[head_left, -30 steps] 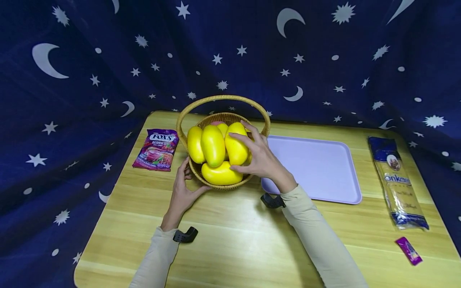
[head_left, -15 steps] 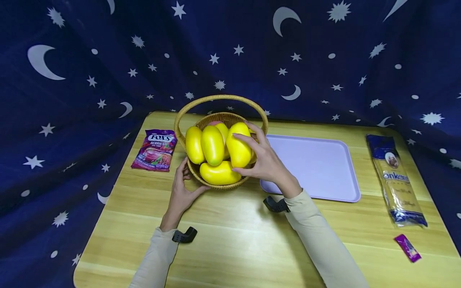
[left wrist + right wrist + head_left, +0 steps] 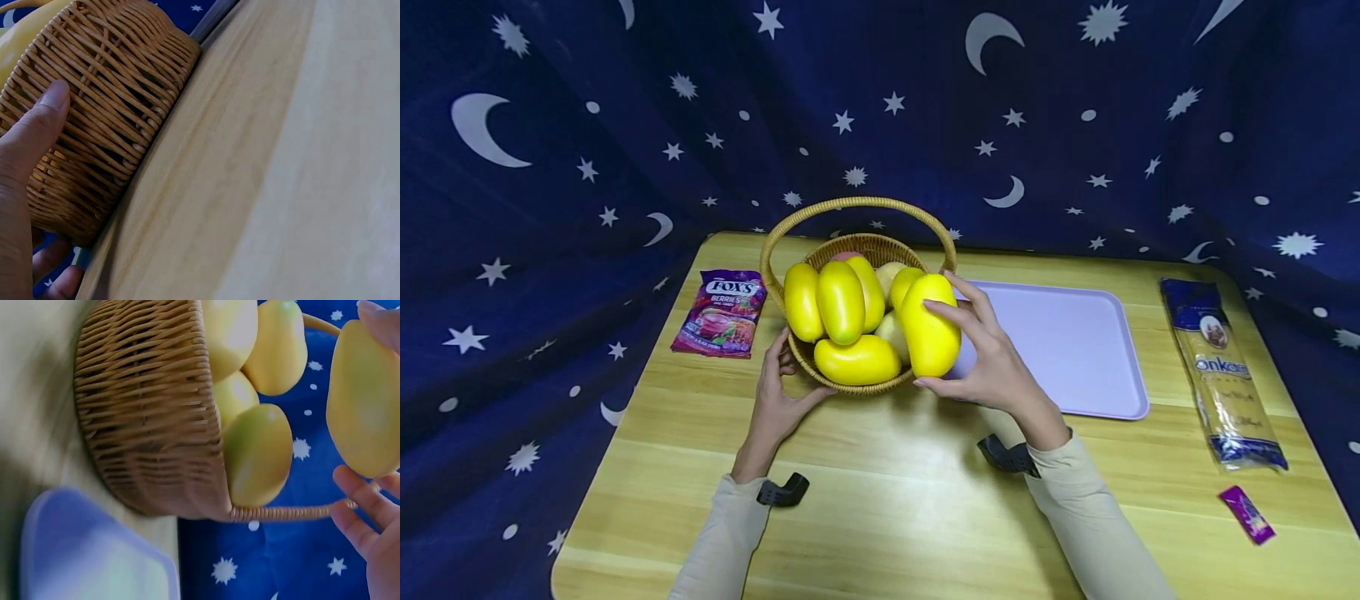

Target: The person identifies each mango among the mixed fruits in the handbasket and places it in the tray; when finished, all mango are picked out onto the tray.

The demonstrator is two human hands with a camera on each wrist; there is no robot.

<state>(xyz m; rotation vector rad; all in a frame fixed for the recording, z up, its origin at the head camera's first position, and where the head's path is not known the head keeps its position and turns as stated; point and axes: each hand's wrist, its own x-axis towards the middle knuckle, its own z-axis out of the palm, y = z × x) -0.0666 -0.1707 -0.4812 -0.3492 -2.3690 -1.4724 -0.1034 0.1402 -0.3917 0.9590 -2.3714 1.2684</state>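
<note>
A round wicker basket [image 3: 883, 243] with a tall arched handle stands on the table, filled with several yellow mangoes [image 3: 841, 302]. Some paler round fruit and a pink one show between and behind them. My left hand [image 3: 778, 412] steadies the basket at its near left side; in the left wrist view the thumb [image 3: 47, 115] presses on the woven wall, with the fingers going round below. Between thumb and fingertips my right hand [image 3: 1000, 367] grips one mango [image 3: 931, 329], held up at the basket's right rim. In the right wrist view this mango [image 3: 362, 400] is apart from the others.
Behind my right hand lies a lilac tray [image 3: 1075, 350]. A purple candy bag [image 3: 722, 315] lies left of the basket. At the right are a long clear-and-blue packet [image 3: 1223, 375] and a small purple wrapped sweet [image 3: 1247, 515]. A starry blue cloth [image 3: 880, 83] hangs behind the table.
My right hand has lifted the mango off the pile and moved it right, towards me, uncovering paler fruit under it. My left hand has stayed on the basket.
</note>
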